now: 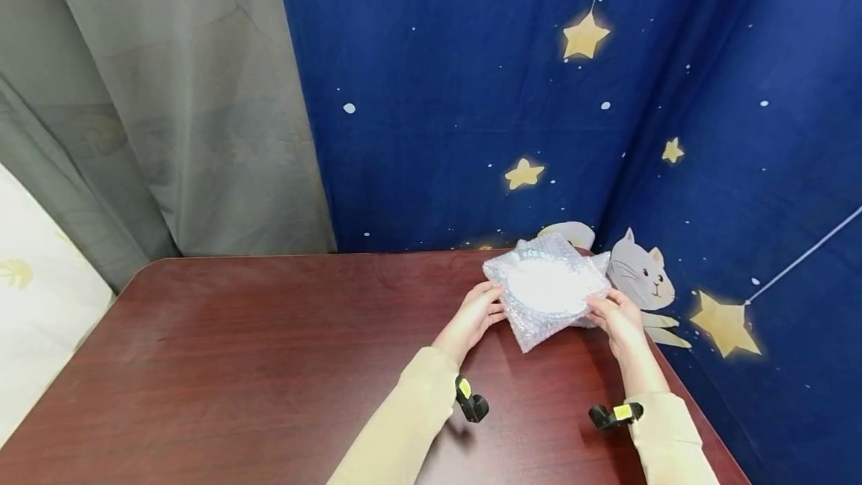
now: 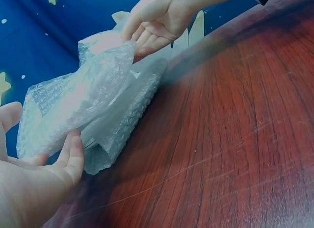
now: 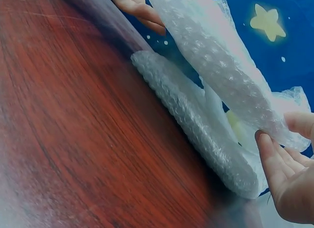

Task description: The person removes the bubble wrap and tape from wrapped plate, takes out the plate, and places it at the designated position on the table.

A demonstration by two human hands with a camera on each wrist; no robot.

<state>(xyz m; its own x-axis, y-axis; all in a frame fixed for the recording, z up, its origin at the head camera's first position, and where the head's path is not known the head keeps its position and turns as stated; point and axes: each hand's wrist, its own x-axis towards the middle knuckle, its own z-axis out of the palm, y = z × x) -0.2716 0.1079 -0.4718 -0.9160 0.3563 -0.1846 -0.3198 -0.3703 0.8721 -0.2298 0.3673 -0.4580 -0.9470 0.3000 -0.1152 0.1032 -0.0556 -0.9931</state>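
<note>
A bubble-wrapped package (image 1: 544, 283), with a bright white oval and some lettering showing through the plastic, is held up between both hands over the far right corner of the table. At its left edge my left hand (image 1: 473, 318) holds it, fingers beneath the wrap. My right hand (image 1: 618, 320) pinches the right edge between thumb and fingers. Below it lies a second bubble-wrapped bundle (image 3: 196, 135), on the table; the raised package mostly hides it from the head view. In the left wrist view, the lower bundle (image 2: 128, 127) shows a folded, puffy edge.
The dark red wooden table (image 1: 256, 365) ends at the back and right just past the packages. A blue curtain (image 1: 438, 96) with stars hangs behind, and a grey curtain (image 1: 202, 111) at the left. A cat cutout shape (image 1: 640, 275) shows beside the table's right edge.
</note>
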